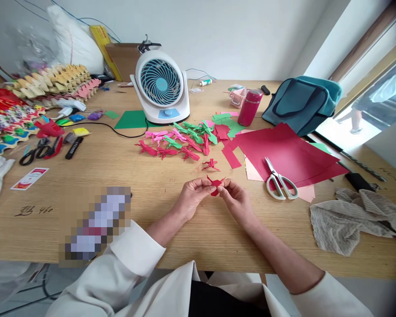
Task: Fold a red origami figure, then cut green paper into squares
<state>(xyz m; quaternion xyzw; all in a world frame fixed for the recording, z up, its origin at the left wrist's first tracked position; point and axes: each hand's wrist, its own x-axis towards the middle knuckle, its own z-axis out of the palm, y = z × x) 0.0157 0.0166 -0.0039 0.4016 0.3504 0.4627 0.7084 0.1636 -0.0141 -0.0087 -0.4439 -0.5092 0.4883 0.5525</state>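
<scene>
Between my two hands is a small red folded-paper figure (pixel 215 186) with thin points sticking out at its top. My left hand (pixel 195 196) pinches its left side between thumb and fingers. On the other side my right hand (pixel 236 198) grips it the same way, thumb in front. Just beyond my fingers a finished-looking red paper figure (pixel 211 165) stands on the table. Farther back lies a group of similar folded figures in red, pink and green (pixel 173 141). Part of the held paper is covered by my fingertips.
White-handled scissors (pixel 280 182) lie on large red paper sheets (pixel 284 149) at the right, near a grey cloth (pixel 353 215). Behind stand a white fan (pixel 161 88), a red flask (pixel 250 108) and a teal bag (pixel 300 103). Black-handled scissors (pixel 36 152) lie left; a blurred-out object (pixel 97 224) is nearer.
</scene>
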